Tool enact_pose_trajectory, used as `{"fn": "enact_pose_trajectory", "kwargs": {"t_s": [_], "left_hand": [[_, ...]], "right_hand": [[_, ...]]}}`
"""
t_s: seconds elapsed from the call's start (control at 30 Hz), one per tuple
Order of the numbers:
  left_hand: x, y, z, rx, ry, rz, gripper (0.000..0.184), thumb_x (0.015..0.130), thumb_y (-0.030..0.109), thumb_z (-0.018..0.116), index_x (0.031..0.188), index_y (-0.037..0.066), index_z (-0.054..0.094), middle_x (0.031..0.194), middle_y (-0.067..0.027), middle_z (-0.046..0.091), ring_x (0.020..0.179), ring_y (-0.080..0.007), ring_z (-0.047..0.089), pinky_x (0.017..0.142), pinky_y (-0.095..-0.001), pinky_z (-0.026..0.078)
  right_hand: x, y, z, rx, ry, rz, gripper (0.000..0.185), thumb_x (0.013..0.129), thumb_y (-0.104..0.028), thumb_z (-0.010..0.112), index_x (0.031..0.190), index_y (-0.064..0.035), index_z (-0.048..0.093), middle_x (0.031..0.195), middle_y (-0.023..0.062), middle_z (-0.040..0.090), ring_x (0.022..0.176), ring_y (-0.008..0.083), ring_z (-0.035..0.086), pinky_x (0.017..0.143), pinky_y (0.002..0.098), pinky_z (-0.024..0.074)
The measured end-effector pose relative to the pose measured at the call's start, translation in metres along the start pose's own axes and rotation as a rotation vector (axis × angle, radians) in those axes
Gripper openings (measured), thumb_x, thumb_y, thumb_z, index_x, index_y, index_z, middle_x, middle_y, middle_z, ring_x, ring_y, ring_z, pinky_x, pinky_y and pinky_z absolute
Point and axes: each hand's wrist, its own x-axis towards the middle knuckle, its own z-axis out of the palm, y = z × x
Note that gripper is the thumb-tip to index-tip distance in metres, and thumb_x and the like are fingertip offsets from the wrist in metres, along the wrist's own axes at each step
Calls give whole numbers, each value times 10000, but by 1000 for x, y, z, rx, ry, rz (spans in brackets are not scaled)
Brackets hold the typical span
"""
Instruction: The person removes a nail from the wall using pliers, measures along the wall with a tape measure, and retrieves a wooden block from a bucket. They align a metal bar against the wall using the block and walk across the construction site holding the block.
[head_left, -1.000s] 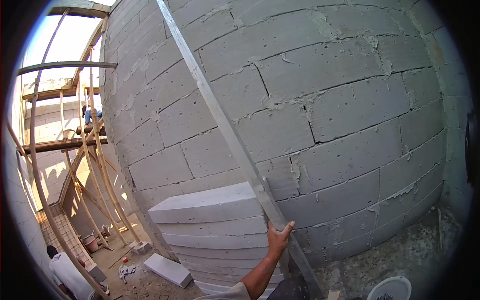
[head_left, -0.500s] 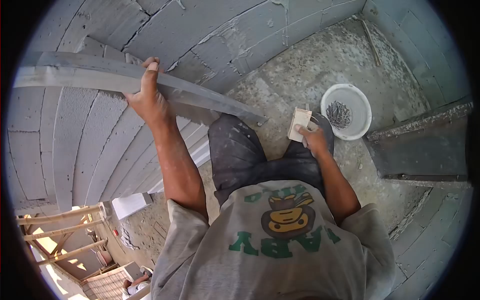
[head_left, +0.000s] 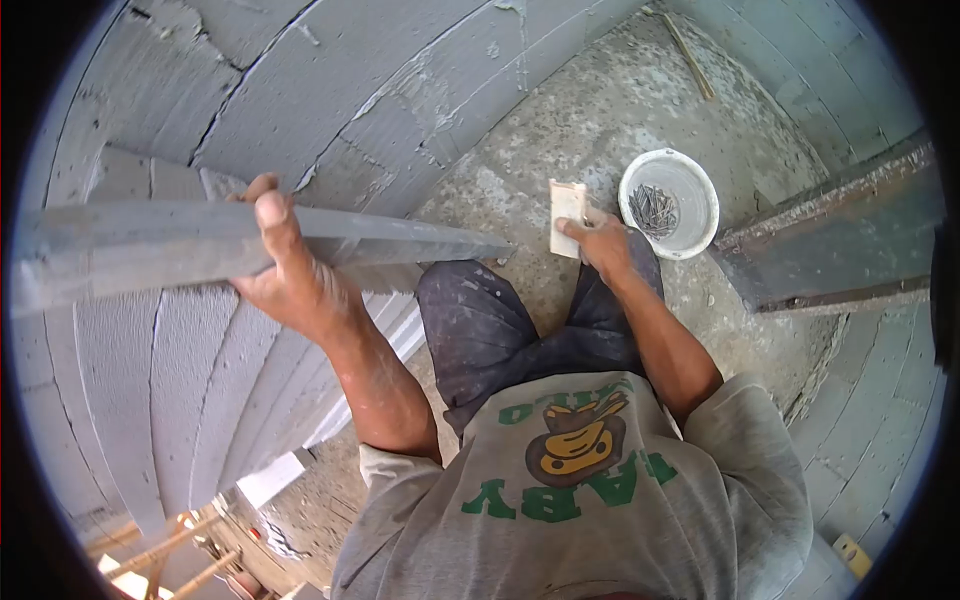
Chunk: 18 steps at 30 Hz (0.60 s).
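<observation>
My left hand [head_left: 295, 265] is wrapped round a long grey straight-edged bar [head_left: 400, 238], thumb over its top. The bar's far end is by the concrete floor, and its near end widens toward the left of the view. In my right hand [head_left: 603, 243], above my right knee, is a small flat pale block [head_left: 567, 205] that looks like wood. The thumb lies on its face; the other fingers are partly hidden behind it. Just right of this hand stands a round white bucket [head_left: 708, 190] with many grey nails [head_left: 652, 210] inside.
Grey block walls [head_left: 330, 90] rise ahead and along the left. A dark panel with a rough edge [head_left: 840, 235] stands at the right. A thin stick [head_left: 690, 55] lies on the floor [head_left: 560, 120] by the far corner. Wooden poles [head_left: 165, 548] show at lower left.
The bar's near end sits lower in view, so the bar lies more level, with my left hand lower too. My right hand has turned the pale block more upright. The whole view has shifted.
</observation>
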Motion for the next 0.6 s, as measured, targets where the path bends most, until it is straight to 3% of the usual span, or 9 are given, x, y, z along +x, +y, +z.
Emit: {"fn": "enact_pose_trajectory", "kwargs": {"t_s": [0.07,0.1,0.2,0.3,0.4,0.5,0.6], "left_hand": [[-3,-2,2,13,33,79,615,876,444,581,1231,-29,410,1119,-190,560,1099,-264,553,921,-424,463],[-2,-1,3,57,19,100,618,923,498,463,1249,-19,371,1113,-201,563,1094,-282,562,929,-436,468],[-3,1,6,-116,7,76,579,951,502,391,1229,-5,375,1084,-196,579,1047,-277,593,888,-413,499],[-1,-2,2,-164,-4,-5,521,945,477,449,1182,16,397,999,-171,599,915,-248,633,819,-380,534],[3,-6,0,-212,-22,-21,515,897,459,569,1136,30,414,888,-140,604,790,-212,632,737,-348,550],[6,-11,6,-299,20,-54,501,837,409,676,1076,31,448,821,-125,592,728,-192,613,681,-343,549],[11,-9,21,-190,6,13,427,833,370,696,993,22,507,783,-108,600,707,-182,616,648,-320,542]], "right_hand": [[1,-25,15,-96,14,-91,460,736,-347,714,1087,-53,668,904,166,686,873,261,658,819,341,481],[5,-29,28,-110,20,-113,466,739,-359,706,1092,-59,665,918,179,680,874,282,656,820,350,482],[12,-44,64,-154,26,-170,482,746,-390,682,1113,-78,654,956,211,665,889,334,645,827,376,484],[11,-57,94,-83,-52,-93,490,754,-404,674,1130,-91,640,970,218,656,928,349,630,840,392,480],[2,-58,116,-116,8,-176,477,770,-413,672,1120,-91,641,956,214,657,922,353,629,831,399,481],[7,-52,117,-105,18,-276,431,797,-403,656,1085,-82,646,922,201,658,911,362,625,815,410,482],[15,-55,118,-161,3,-292,402,813,-390,647,1067,-79,647,911,198,659,902,366,625,807,420,479]]}}
